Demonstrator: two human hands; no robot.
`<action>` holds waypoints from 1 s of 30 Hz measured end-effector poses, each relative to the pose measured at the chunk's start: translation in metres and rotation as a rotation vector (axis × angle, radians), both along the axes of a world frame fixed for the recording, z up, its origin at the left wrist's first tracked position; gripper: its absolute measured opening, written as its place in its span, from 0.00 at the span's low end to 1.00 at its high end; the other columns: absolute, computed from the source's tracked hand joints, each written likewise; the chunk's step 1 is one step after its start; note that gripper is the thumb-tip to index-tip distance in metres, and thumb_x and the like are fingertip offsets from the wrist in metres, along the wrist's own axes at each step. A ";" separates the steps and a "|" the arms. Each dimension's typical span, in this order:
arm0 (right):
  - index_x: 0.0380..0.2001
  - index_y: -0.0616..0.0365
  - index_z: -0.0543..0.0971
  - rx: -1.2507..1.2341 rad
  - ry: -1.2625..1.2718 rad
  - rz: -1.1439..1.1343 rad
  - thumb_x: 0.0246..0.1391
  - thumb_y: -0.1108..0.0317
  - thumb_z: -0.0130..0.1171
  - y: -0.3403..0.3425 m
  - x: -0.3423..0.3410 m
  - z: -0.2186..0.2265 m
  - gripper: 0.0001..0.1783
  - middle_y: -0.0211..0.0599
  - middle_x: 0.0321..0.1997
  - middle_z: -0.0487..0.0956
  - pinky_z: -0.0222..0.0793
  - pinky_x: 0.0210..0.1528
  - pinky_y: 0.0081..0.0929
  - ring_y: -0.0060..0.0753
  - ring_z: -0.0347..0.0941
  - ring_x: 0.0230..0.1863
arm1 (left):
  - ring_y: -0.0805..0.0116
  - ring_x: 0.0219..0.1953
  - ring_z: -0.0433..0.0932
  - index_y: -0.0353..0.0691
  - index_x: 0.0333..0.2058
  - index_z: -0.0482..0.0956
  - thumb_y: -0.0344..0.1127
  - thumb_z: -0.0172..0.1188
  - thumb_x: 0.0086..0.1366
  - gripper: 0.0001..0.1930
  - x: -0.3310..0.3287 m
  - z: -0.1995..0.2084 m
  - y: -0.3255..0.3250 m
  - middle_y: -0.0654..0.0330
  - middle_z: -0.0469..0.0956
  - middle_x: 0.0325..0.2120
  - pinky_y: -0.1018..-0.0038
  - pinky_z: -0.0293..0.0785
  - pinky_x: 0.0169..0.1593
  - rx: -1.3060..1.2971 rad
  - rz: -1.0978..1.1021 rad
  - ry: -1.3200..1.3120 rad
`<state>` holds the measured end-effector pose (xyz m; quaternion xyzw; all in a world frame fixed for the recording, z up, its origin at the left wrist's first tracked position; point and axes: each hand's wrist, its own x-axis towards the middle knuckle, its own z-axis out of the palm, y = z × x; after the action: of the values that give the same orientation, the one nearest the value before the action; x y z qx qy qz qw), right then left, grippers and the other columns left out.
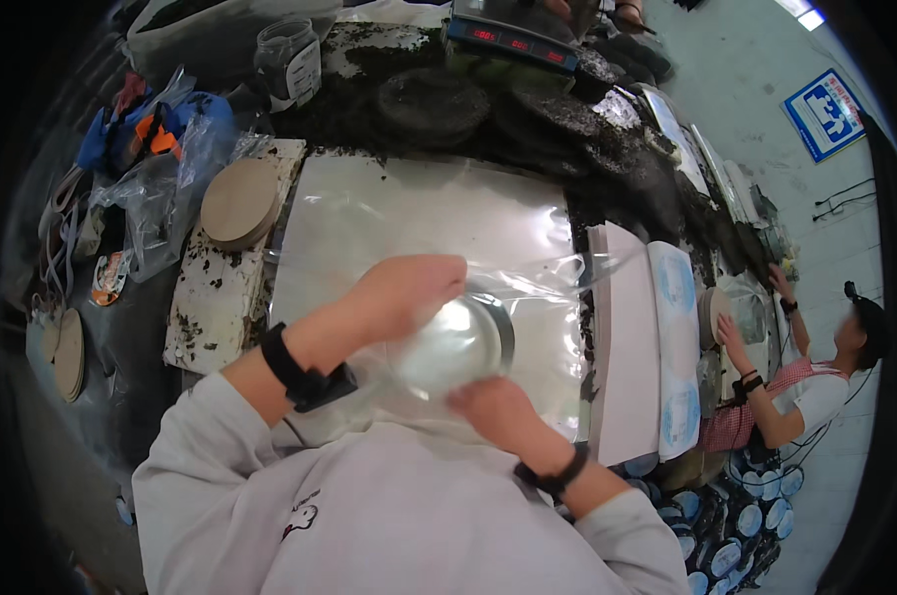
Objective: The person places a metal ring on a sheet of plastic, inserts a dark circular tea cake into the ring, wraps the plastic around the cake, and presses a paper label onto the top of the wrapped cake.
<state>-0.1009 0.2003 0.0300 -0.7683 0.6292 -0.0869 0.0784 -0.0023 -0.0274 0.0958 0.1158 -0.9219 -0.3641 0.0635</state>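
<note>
"Silvery round piece [463, 342] on the pale sheet [354, 213]: why between both hands?"
"Probably for steadying; left hand [419, 290] beyond, right hand [503, 412] nearer. Blur: I can't tell either grip."

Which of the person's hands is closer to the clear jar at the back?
The left. The left hand is nearer to the viewer than the jar and to its right; the right hand is farther right and closer to the person's body.
</note>
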 end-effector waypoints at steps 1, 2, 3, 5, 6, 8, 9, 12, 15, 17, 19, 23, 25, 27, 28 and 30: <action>0.34 0.53 0.78 0.054 0.000 -0.058 0.49 0.70 0.55 -0.030 -0.003 -0.001 0.08 0.35 0.33 0.79 0.72 0.36 0.37 0.42 0.77 0.34 | 0.50 0.41 0.77 0.36 0.38 0.74 0.37 0.53 0.67 0.10 0.014 -0.002 0.012 0.52 0.80 0.40 0.61 0.73 0.44 -0.029 0.053 -0.010; 0.38 0.54 0.78 0.104 0.020 -0.132 0.50 0.71 0.55 -0.052 -0.005 0.004 0.10 0.37 0.38 0.80 0.74 0.41 0.36 0.42 0.78 0.39 | 0.50 0.41 0.77 0.36 0.38 0.74 0.37 0.53 0.67 0.10 0.026 -0.007 0.022 0.52 0.80 0.40 0.61 0.73 0.44 -0.032 0.049 -0.012; 0.38 0.54 0.78 0.093 0.027 -0.134 0.50 0.71 0.55 -0.056 -0.001 0.007 0.10 0.37 0.38 0.80 0.74 0.41 0.36 0.42 0.78 0.39 | 0.49 0.44 0.76 0.35 0.38 0.74 0.38 0.56 0.64 0.11 0.034 -0.018 0.028 0.51 0.78 0.43 0.61 0.72 0.47 -0.149 0.005 0.117; 0.43 0.55 0.77 -0.054 -0.165 -0.091 0.54 0.69 0.54 -0.058 0.002 0.006 0.13 0.43 0.48 0.79 0.72 0.51 0.36 0.44 0.75 0.51 | 0.49 0.46 0.76 0.35 0.38 0.74 0.39 0.59 0.62 0.13 0.049 -0.039 0.032 0.49 0.77 0.47 0.60 0.72 0.49 -0.266 -0.014 0.239; 0.48 0.54 0.76 0.163 -0.697 -0.247 0.56 0.66 0.56 -0.031 0.016 0.029 0.15 0.43 0.50 0.78 0.68 0.57 0.35 0.44 0.71 0.57 | 0.49 0.50 0.74 0.34 0.38 0.74 0.40 0.62 0.58 0.16 0.059 -0.048 0.037 0.48 0.75 0.50 0.60 0.70 0.53 -0.342 -0.055 0.154; 0.55 0.48 0.74 0.334 -0.552 0.134 0.55 0.62 0.60 0.003 0.015 0.055 0.23 0.41 0.57 0.75 0.67 0.59 0.35 0.45 0.70 0.59 | 0.49 0.53 0.72 0.34 0.38 0.74 0.42 0.66 0.55 0.19 0.065 -0.052 0.047 0.48 0.73 0.53 0.60 0.69 0.56 -0.406 -0.112 0.065; 0.58 0.46 0.72 0.331 -0.673 0.245 0.54 0.61 0.61 0.015 0.012 0.068 0.27 0.40 0.61 0.73 0.66 0.60 0.38 0.47 0.68 0.60 | 0.50 0.58 0.68 0.35 0.42 0.73 0.45 0.68 0.51 0.25 0.069 -0.048 0.046 0.49 0.69 0.57 0.58 0.64 0.60 -0.334 -0.085 0.006; 0.55 0.47 0.75 -0.092 -0.123 -0.420 0.53 0.60 0.62 0.006 -0.009 0.023 0.24 0.36 0.59 0.75 0.69 0.58 0.37 0.40 0.70 0.60 | 0.52 0.65 0.60 0.38 0.52 0.70 0.51 0.72 0.46 0.37 0.056 -0.053 0.033 0.50 0.63 0.62 0.53 0.54 0.66 -0.434 0.010 0.015; 0.56 0.45 0.75 0.226 -0.019 -0.176 0.51 0.63 0.63 -0.001 -0.032 0.024 0.26 0.37 0.57 0.76 0.71 0.57 0.35 0.35 0.71 0.60 | 0.52 0.69 0.53 0.39 0.60 0.64 0.55 0.73 0.43 0.48 0.061 -0.082 0.024 0.50 0.57 0.66 0.49 0.45 0.69 -0.607 0.089 -0.020; 0.59 0.44 0.73 -0.024 -0.206 -0.135 0.50 0.63 0.65 -0.039 -0.064 0.048 0.31 0.37 0.58 0.76 0.70 0.59 0.34 0.36 0.72 0.59 | 0.51 0.71 0.49 0.40 0.64 0.60 0.57 0.72 0.43 0.52 0.068 -0.078 0.016 0.50 0.54 0.68 0.47 0.40 0.70 -0.497 0.040 -0.080; 0.60 0.51 0.71 -0.183 -0.110 -0.300 0.46 0.67 0.67 -0.114 -0.124 0.078 0.34 0.40 0.60 0.74 0.68 0.61 0.35 0.40 0.70 0.61 | 0.50 0.71 0.48 0.41 0.65 0.60 0.59 0.70 0.45 0.51 0.081 -0.061 -0.008 0.49 0.54 0.68 0.48 0.40 0.70 -0.505 0.192 -0.012; 0.67 0.57 0.58 -0.375 0.339 -0.520 0.46 0.71 0.65 -0.237 -0.263 0.089 0.45 0.52 0.73 0.53 0.49 0.72 0.38 0.50 0.49 0.73 | 0.48 0.68 0.54 0.34 0.63 0.61 0.57 0.68 0.50 0.47 0.107 -0.033 -0.132 0.46 0.58 0.65 0.54 0.49 0.69 -0.723 0.801 -0.016; 0.70 0.56 0.53 -0.201 0.511 -0.558 0.44 0.72 0.63 -0.268 -0.303 0.072 0.49 0.51 0.74 0.52 0.43 0.74 0.44 0.50 0.43 0.75 | 0.48 0.67 0.58 0.32 0.61 0.63 0.55 0.67 0.52 0.44 0.134 -0.059 -0.166 0.45 0.61 0.64 0.55 0.53 0.68 -0.821 0.930 -0.185; 0.70 0.53 0.53 -0.038 0.525 -0.601 0.44 0.74 0.60 -0.290 -0.317 0.054 0.48 0.45 0.75 0.52 0.42 0.74 0.46 0.48 0.43 0.76 | 0.48 0.65 0.61 0.30 0.59 0.66 0.48 0.67 0.56 0.38 0.154 -0.083 -0.174 0.44 0.64 0.62 0.56 0.59 0.64 -0.680 0.739 -0.351; 0.69 0.52 0.56 -0.067 0.522 -0.576 0.46 0.76 0.58 -0.291 -0.325 0.046 0.45 0.43 0.73 0.57 0.48 0.72 0.44 0.47 0.50 0.74 | 0.48 0.65 0.61 0.30 0.59 0.66 0.48 0.67 0.56 0.38 0.154 -0.087 -0.176 0.44 0.64 0.62 0.56 0.59 0.64 -0.675 0.746 -0.374; 0.68 0.52 0.59 -0.112 0.329 -0.578 0.48 0.80 0.56 -0.295 -0.336 0.036 0.41 0.42 0.69 0.63 0.55 0.69 0.41 0.46 0.57 0.69 | 0.47 0.62 0.65 0.32 0.57 0.69 0.44 0.66 0.56 0.34 0.155 -0.084 -0.167 0.45 0.68 0.59 0.59 0.64 0.61 -0.752 0.731 -0.297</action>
<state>-0.4374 -0.0945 0.0661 -0.5650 0.8196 -0.0149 -0.0943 0.1525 -0.1945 0.0118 0.4485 -0.8872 0.0568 0.0920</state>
